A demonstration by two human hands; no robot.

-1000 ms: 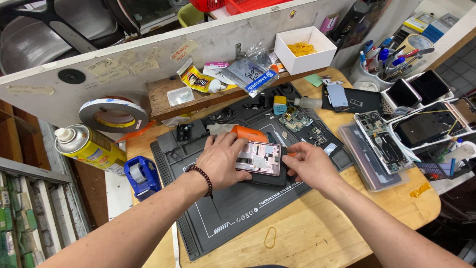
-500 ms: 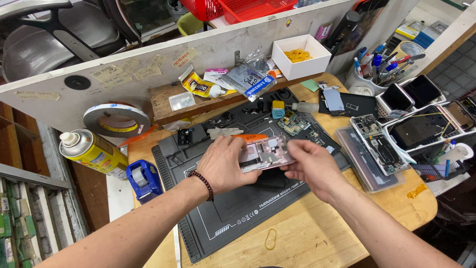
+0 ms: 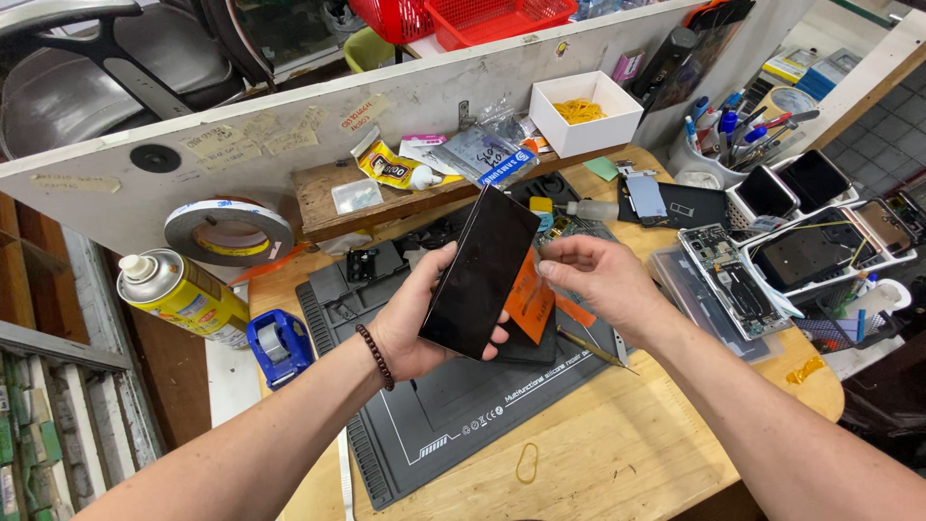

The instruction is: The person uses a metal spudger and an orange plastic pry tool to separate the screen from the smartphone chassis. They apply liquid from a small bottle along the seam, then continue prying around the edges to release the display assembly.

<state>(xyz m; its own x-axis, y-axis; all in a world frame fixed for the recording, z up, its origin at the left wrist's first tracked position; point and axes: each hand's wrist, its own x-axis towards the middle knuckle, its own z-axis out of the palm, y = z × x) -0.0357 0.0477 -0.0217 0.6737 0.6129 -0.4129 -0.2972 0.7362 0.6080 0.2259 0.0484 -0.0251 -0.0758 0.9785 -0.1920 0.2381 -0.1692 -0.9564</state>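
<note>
- Phone (image 3: 479, 272): lies in left hand (image 3: 410, 323), fingers curled round its edges, long axis tilted up and away.
- Right hand (image 3: 593, 280): just beside, loosely pinched, holding nothing.

My left hand (image 3: 410, 323) is raised palm-up, fingers curled in a grip; my right hand (image 3: 593, 280) hovers beside it, fingertips pinched, both forearms extended.

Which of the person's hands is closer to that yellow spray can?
Left. The left hand, holding the dark phone, is on the side toward the spray can; the right hand is beyond the phone, farther away.
</note>
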